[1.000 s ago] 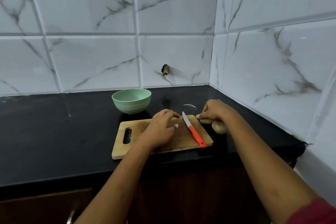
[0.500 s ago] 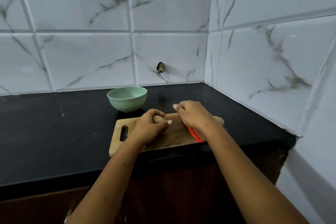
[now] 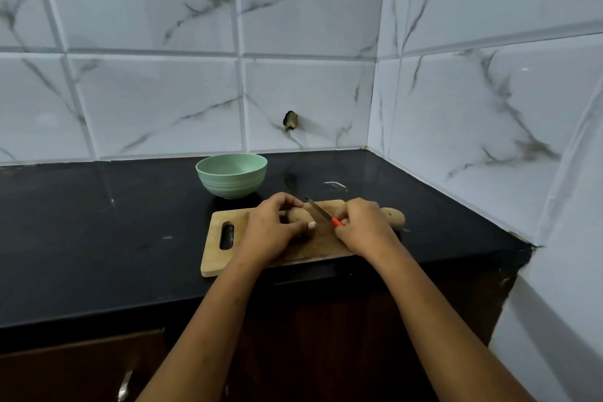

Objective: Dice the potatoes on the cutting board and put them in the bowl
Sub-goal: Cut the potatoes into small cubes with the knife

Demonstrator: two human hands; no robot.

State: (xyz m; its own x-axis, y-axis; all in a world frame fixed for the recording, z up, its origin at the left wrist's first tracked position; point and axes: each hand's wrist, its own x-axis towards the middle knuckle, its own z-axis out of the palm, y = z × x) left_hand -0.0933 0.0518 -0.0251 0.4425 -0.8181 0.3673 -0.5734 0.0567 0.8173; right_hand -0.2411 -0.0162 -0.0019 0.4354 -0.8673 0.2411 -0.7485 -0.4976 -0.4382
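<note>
Both grips busy: left grip [image 3: 270,228] curled round one potato [image 3: 298,215], pinning it down; right grip [image 3: 362,227] clenched on the red handle of the knife [image 3: 318,208]. Black tabletop [image 3: 98,232] carries everything. Wooden cutting board [image 3: 215,258] lies near its front edge, handle slot to the left. Green bowl [image 3: 231,186] stands just behind it, nothing visible inside. Off the board's right end lies a second potato [image 3: 393,217], on the tabletop, partly hidden by the right grip. Blade slants over the board toward the held potato; contact unclear. No cut visible yet. Risks, as judged: round potato may roll under the first stroke; left thumb sits near the blade's path, so a slip could nick it.
</note>
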